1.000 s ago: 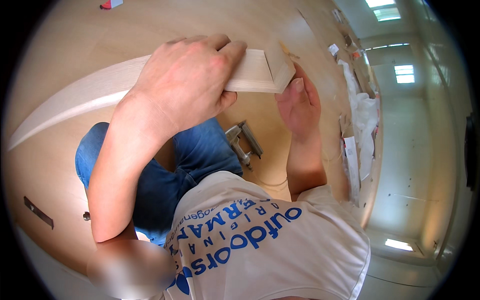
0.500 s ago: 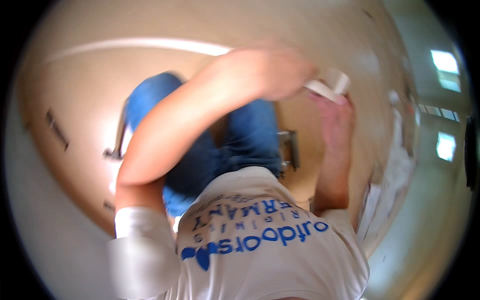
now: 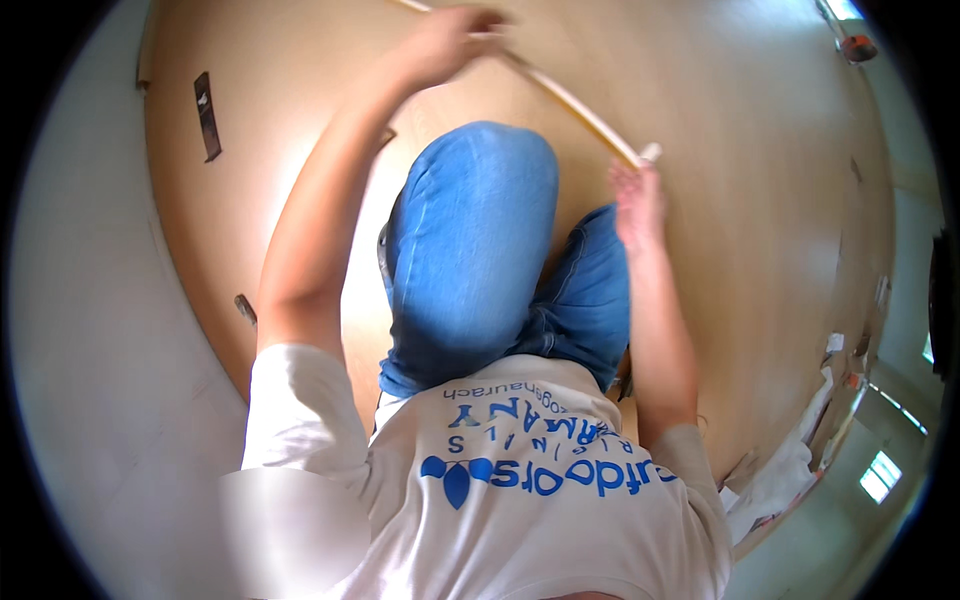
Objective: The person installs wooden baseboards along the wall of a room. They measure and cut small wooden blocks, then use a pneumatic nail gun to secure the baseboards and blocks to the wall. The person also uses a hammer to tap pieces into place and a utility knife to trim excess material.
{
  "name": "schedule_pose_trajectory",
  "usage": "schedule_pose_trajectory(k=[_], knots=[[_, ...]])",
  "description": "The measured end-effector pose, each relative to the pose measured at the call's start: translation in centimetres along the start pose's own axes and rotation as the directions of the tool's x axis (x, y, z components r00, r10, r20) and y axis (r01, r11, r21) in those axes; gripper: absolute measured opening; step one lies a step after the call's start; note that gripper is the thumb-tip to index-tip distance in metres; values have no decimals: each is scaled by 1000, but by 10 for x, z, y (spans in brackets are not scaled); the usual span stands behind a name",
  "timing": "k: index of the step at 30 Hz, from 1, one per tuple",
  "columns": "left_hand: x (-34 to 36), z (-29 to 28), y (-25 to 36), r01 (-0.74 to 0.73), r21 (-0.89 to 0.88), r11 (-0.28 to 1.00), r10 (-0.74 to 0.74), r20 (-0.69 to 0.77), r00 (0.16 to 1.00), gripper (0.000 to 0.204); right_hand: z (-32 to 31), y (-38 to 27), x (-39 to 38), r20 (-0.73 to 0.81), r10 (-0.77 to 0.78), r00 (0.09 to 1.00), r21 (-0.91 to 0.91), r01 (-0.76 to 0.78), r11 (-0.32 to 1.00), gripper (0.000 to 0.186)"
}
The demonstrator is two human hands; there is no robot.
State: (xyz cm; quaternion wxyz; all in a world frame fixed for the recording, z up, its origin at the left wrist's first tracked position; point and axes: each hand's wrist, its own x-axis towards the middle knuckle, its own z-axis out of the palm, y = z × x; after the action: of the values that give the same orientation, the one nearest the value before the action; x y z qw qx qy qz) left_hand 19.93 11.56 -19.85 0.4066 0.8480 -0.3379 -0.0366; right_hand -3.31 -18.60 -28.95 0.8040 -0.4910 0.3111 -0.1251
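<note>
A long, thin, pale strip (image 3: pixel 575 103) runs slantwise between my two hands above the wood-look floor (image 3: pixel 740 200). My left hand (image 3: pixel 450 45), smeared by motion, is closed around the strip at the top of the view, and more of it passes out beyond the hand at the upper edge. Lower and to the right, my right hand (image 3: pixel 640 205) grips the strip close to its end, where a short pale piece sticks up past the fingers. My bent knee (image 3: pixel 480 190) in blue jeans is below the strip.
A dark flat metal piece (image 3: pixel 207 118) lies on the floor at left, with a smaller dark piece (image 3: pixel 245 308) lower down. A pale wall (image 3: pixel 90 330) borders the left side. Crumpled white sheets (image 3: pixel 790 490) lie at lower right. A reddish object (image 3: pixel 858 48) stands far right.
My left hand has moved up and left, away from my right hand, and the strip now spans between them. The right hand moved slightly left. My knee shows larger, further up the view.
</note>
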Motion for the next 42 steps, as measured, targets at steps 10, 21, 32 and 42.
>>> schedule_pose_trajectory(k=[10,21,32,42], knots=[[-352,39,-199,697,552,457,-771,-145,620,65,13,148,92,-81,318,944,63,-314,947,40],[-336,35,-129,619,675,402,-823,-31,567,44,5,149,81,-98,363,927,-227,-376,899,54],[-234,-6,-43,-83,759,646,-272,331,904,30,45,75,-32,686,-549,478,-483,863,147,54],[-66,26,58,-749,310,585,604,450,658,30,68,74,-87,572,9,820,-759,525,385,41]])
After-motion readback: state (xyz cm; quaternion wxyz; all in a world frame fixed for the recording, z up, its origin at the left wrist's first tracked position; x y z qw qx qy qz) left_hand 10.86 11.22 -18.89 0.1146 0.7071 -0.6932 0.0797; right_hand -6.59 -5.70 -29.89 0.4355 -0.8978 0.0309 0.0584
